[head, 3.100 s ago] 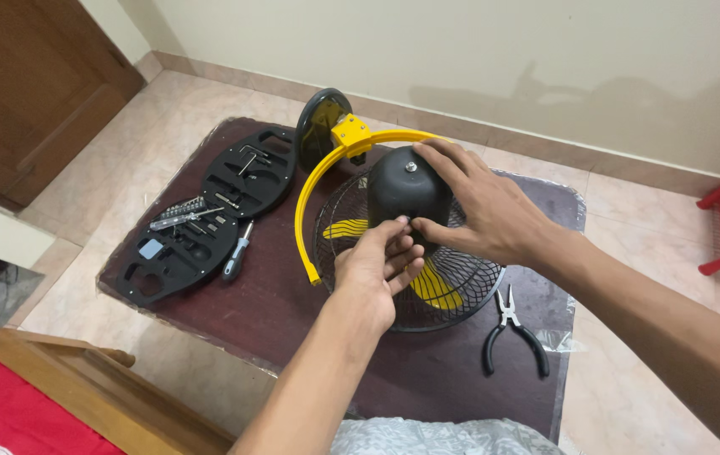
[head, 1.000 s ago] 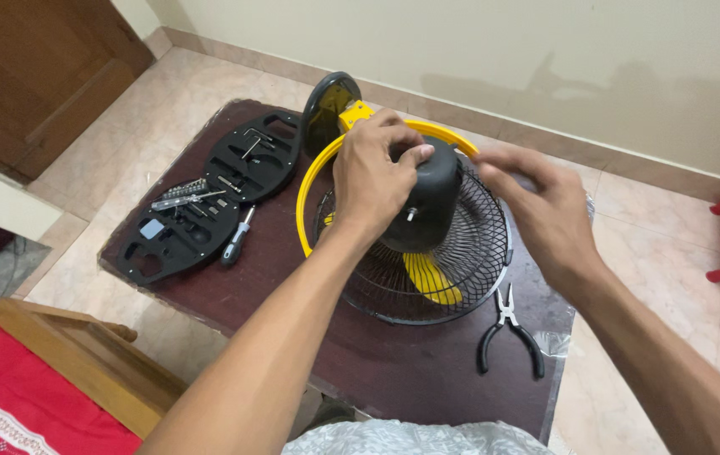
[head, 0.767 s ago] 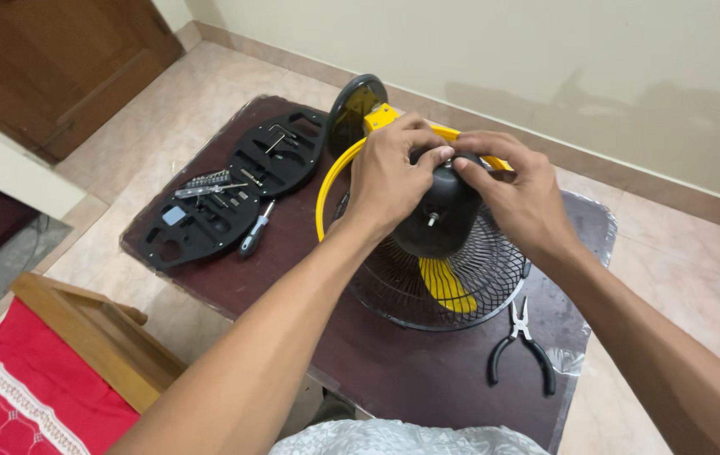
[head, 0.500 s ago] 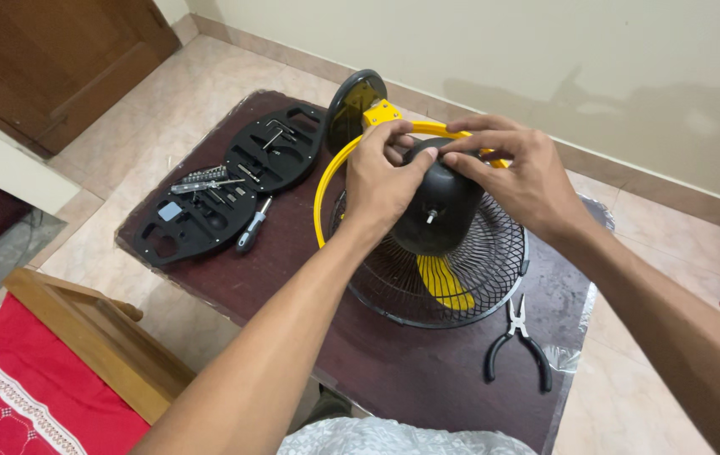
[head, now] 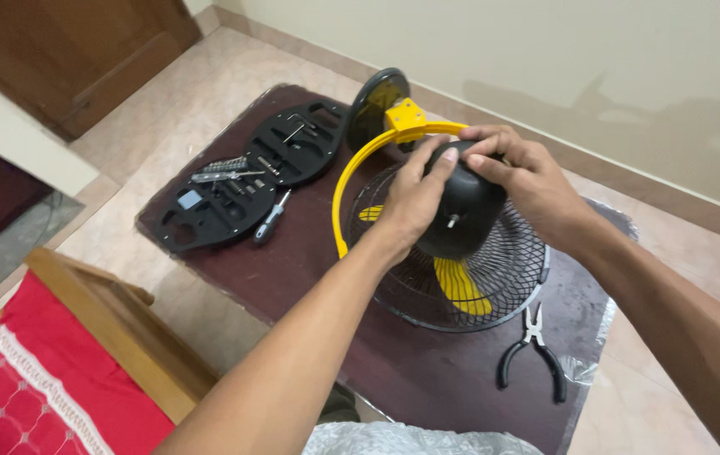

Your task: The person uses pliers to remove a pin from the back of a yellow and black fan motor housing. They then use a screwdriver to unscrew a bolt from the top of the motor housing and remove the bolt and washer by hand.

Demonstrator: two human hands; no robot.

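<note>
- Here your left hand (head: 414, 198) reaches in from below, palm on the black motor housing (head: 461, 215), its fingers (head: 436, 160) curled over the top.
- Your right hand (head: 520, 181) comes from the right, fingers pressed together on the housing's upper edge.
- The housing sits on the fan's wire grille (head: 495, 278), inside the yellow bracket (head: 355, 173), mid-worktop (head: 393, 371).
- Black tool case (head: 242, 185) lies open at left; pliers (head: 532, 350) lie just right of the grille.

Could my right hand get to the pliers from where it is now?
Probably yes. The right hand rests on the fan's black motor housing, and the pliers lie in the open on the dark mat, beside the wire grille on that same side. Nothing covers them.
</note>
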